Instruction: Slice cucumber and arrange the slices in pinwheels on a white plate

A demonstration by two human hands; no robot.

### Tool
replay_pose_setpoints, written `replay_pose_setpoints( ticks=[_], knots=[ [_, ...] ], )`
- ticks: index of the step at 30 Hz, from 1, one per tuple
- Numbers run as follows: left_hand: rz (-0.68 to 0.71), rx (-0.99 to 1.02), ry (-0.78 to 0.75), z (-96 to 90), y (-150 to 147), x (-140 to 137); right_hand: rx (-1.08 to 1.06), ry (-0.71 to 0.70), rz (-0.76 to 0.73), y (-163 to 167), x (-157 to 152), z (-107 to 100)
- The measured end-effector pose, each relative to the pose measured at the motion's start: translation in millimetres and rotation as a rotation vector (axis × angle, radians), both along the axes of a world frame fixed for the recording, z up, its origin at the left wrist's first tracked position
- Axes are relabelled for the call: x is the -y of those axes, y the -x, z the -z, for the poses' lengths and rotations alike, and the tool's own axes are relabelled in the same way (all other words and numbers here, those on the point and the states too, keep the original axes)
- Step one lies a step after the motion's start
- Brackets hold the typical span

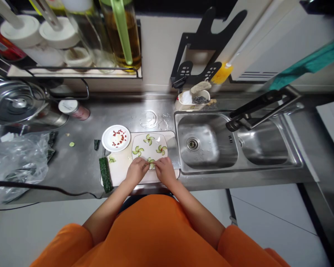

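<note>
A white square plate [149, 149] lies on a pale cutting board [119, 174], with pinwheels of cucumber slices near its sides. Over the plate's near edge, my left hand [138, 170] and my right hand [164, 170] meet at the nearest cucumber pinwheel [151, 162]. The fingers of both are pinched together at its slices; what exactly they hold is too small to make out. Left of this plate stands a round white plate [107, 138] with small red pieces [119, 138]. A cucumber length [105, 175] rests along the board's left end, near some loose slices [111, 159].
A double sink [208, 141] with a black faucet [239, 113] is on the right. Cleaning pads sit in a holder [193, 105] behind it. At left are a plastic bag [22, 159], a small jar [74, 109] and a steel pot [13, 104]. A seasoning rack [80, 72] hangs above.
</note>
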State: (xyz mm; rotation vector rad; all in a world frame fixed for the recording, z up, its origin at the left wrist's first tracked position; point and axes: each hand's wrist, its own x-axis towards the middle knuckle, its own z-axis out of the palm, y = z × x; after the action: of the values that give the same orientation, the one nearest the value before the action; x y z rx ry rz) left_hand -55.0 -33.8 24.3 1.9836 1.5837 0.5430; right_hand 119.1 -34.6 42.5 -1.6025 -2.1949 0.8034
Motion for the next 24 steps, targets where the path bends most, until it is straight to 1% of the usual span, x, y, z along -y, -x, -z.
replay_pose_setpoints(
  ticks=[8,17,24],
  knots=[
    [0.017,-0.019,-0.016,-1.6,-0.6,-3.2,0.037,0.015,0.000,2.6,2.6,0.3],
    [0.023,-0.028,0.003,2.7,-0.3,-2.9,0.096,0.014,-0.003,4.4,3.6,1.0],
    [0.027,-0.042,-0.009,3.5,-0.1,-2.7,0.131,0.002,-0.031,4.1,5.3,2.4]
  ],
)
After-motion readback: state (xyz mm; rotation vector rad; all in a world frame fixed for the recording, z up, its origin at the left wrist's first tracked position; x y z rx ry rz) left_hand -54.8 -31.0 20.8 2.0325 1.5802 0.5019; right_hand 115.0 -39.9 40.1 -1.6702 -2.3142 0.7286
